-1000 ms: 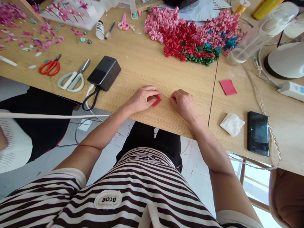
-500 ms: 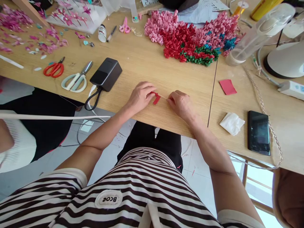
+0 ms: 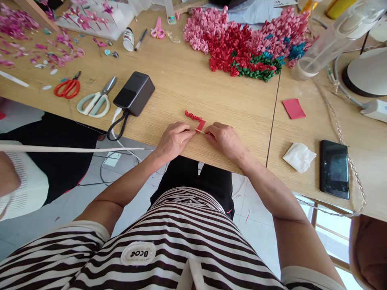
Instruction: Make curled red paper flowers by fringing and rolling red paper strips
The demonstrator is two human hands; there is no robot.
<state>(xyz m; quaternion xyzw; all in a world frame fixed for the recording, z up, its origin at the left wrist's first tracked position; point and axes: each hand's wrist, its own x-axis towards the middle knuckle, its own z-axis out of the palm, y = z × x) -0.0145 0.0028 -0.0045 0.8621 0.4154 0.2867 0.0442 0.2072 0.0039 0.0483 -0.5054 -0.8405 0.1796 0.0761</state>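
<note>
The left hand (image 3: 174, 141) and right hand (image 3: 225, 141) sit almost touching at the near edge of the counter (image 3: 181, 88), with the wrists and forearms running off over that edge. Their fingertips (image 3: 193, 132) are pressed together in a pinching grip on a thin pale stick (image 3: 200, 131), which lies between them just inside the edge. A short red paper strip (image 3: 200, 125) rises from the stick, and a crinkled red curl (image 3: 192, 116) runs from it up and left, its free end on the wood above the left hand. Ahead, well apart from both hands, lies a wide heap of paper curls (image 3: 242, 48) in pink, red, green and teal. Left of the left hand, a black power bank (image 3: 134, 93) sits near the edge, its black strap (image 3: 116, 131) hanging toward it. Two pairs of scissors (image 3: 96, 98) lie beyond that. To the right, past a dark seam (image 3: 272, 125) in the counter, are a red paper square (image 3: 294, 108), a crumpled tissue (image 3: 299, 157) and a phone (image 3: 334, 169).
</note>
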